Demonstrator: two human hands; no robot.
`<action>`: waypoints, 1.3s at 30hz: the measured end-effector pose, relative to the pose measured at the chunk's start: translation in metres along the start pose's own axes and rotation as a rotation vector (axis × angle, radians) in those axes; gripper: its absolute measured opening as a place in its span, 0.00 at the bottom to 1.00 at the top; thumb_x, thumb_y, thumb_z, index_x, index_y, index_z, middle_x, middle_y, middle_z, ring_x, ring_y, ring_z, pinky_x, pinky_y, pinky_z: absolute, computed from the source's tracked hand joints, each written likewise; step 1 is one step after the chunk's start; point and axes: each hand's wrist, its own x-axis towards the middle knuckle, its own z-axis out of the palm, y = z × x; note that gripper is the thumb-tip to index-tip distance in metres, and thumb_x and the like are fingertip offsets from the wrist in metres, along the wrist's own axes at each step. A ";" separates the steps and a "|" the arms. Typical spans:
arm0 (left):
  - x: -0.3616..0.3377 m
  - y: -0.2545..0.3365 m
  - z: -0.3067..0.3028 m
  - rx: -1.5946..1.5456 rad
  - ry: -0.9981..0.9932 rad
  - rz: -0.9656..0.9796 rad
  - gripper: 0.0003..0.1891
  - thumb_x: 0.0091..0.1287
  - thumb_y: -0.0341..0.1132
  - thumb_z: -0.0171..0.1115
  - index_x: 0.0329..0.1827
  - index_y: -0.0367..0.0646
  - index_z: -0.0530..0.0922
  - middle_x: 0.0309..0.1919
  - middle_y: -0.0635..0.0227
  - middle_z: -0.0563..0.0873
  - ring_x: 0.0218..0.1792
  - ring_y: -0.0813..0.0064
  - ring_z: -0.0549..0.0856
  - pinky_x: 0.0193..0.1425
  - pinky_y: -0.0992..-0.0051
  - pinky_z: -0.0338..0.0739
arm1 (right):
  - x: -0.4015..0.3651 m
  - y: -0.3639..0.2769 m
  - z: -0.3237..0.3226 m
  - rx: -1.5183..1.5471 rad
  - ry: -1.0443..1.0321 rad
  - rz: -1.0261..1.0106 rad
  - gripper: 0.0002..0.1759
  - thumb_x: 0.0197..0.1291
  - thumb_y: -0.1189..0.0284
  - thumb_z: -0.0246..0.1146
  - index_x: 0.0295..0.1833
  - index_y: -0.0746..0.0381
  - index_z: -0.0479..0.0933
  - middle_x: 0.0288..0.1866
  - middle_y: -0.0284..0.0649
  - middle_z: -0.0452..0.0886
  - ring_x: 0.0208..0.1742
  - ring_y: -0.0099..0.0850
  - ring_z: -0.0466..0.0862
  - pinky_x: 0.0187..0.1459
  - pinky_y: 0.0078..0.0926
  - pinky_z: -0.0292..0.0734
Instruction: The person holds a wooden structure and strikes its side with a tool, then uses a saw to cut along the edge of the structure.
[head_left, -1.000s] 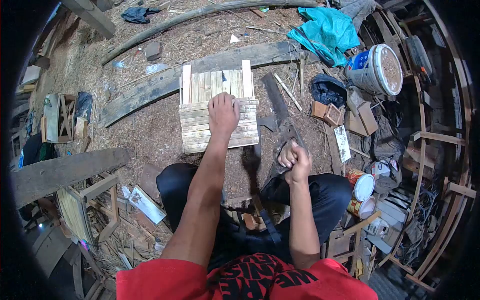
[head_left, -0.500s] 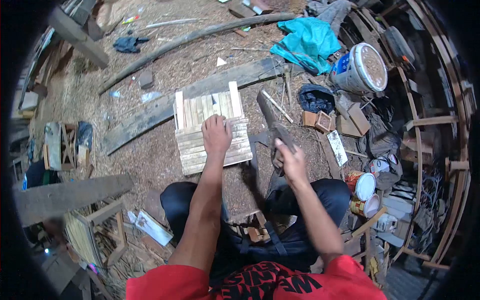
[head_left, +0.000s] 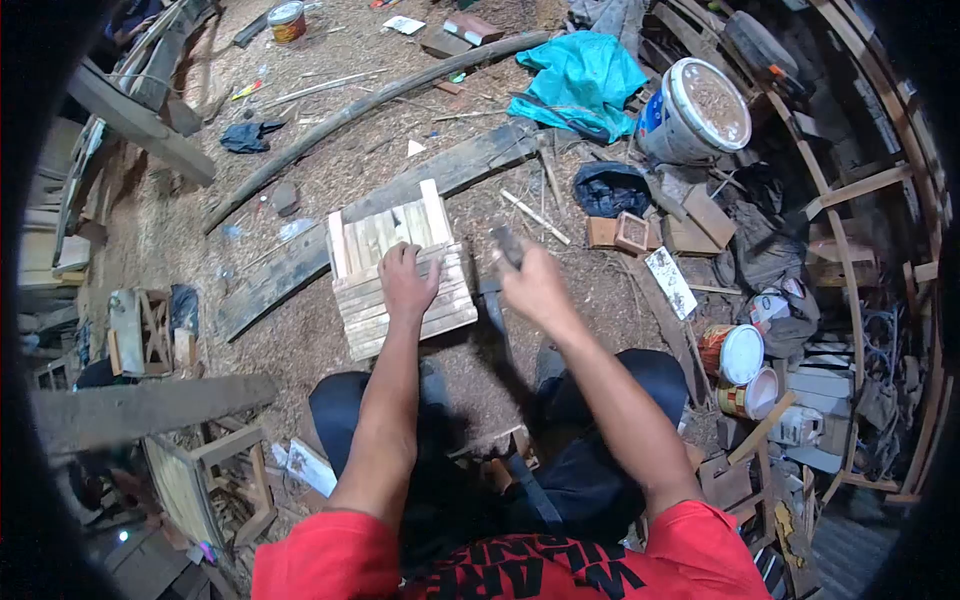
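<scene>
A slatted wooden piece (head_left: 405,310) with two upright posts stands between my knees and a long grey plank. My left hand (head_left: 408,280) lies on its upper slats, fingers bent over the edge where two slatted faces meet. To the right of it, my right hand (head_left: 535,285) is closed around a dark tool (head_left: 507,245), seen nearly end-on, so its full shape is hidden. The tool does not touch the slats. A dark bar (head_left: 490,286) sticks out from under the right side of the wooden piece.
The grey plank (head_left: 460,167) and a curved pole (head_left: 370,103) lie beyond. At the right are a turquoise cloth (head_left: 585,75), a large white bucket (head_left: 705,110), wood blocks (head_left: 695,235) and small paint cans (head_left: 740,354). Wooden frames (head_left: 195,480) stand lower left.
My right hand has swung the dark tool up and left, nearer the wooden piece; the tool now points toward the camera. The view has shifted, and my left hand stays on the slats.
</scene>
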 end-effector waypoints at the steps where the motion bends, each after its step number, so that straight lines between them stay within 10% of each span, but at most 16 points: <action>1: 0.000 -0.001 0.000 -0.003 0.010 0.019 0.22 0.60 0.46 0.71 0.49 0.39 0.81 0.53 0.51 0.80 0.59 0.51 0.77 0.66 0.55 0.68 | 0.000 -0.011 -0.017 -0.013 -0.066 0.086 0.17 0.68 0.63 0.64 0.45 0.69 0.82 0.32 0.51 0.87 0.36 0.43 0.88 0.41 0.41 0.79; 5: 0.000 0.009 -0.013 0.019 -0.062 0.016 0.27 0.59 0.52 0.72 0.51 0.38 0.79 0.53 0.50 0.79 0.60 0.50 0.75 0.66 0.55 0.67 | 0.000 0.001 -0.035 0.021 -0.011 0.007 0.18 0.68 0.62 0.65 0.48 0.69 0.83 0.33 0.49 0.87 0.36 0.41 0.88 0.41 0.40 0.79; 6: -0.002 0.006 -0.008 0.047 -0.049 0.027 0.29 0.58 0.54 0.72 0.52 0.37 0.78 0.53 0.51 0.79 0.59 0.49 0.75 0.65 0.55 0.67 | -0.006 -0.007 -0.043 0.067 0.007 -0.039 0.18 0.66 0.64 0.65 0.46 0.71 0.81 0.36 0.60 0.85 0.41 0.55 0.87 0.45 0.46 0.79; 14: -0.001 0.005 -0.014 0.076 -0.141 -0.031 0.31 0.53 0.55 0.76 0.49 0.39 0.78 0.47 0.56 0.79 0.54 0.52 0.77 0.62 0.57 0.70 | -0.057 -0.015 -0.036 0.265 -0.014 0.068 0.21 0.66 0.57 0.66 0.43 0.68 0.84 0.28 0.48 0.86 0.30 0.33 0.85 0.36 0.35 0.77; 27: -0.110 0.070 -0.048 0.096 -0.022 -0.032 0.34 0.51 0.59 0.76 0.48 0.40 0.78 0.46 0.57 0.79 0.53 0.54 0.76 0.60 0.57 0.68 | -0.150 0.041 0.031 0.308 0.290 -0.005 0.19 0.67 0.60 0.65 0.40 0.69 0.83 0.30 0.49 0.86 0.33 0.32 0.85 0.38 0.36 0.78; 39: -0.140 0.064 -0.049 0.098 0.037 0.012 0.27 0.59 0.57 0.70 0.48 0.44 0.77 0.46 0.60 0.78 0.53 0.60 0.75 0.62 0.56 0.64 | -0.215 0.028 0.021 0.162 0.140 0.098 0.21 0.66 0.58 0.65 0.36 0.68 0.82 0.23 0.51 0.81 0.25 0.41 0.82 0.32 0.42 0.74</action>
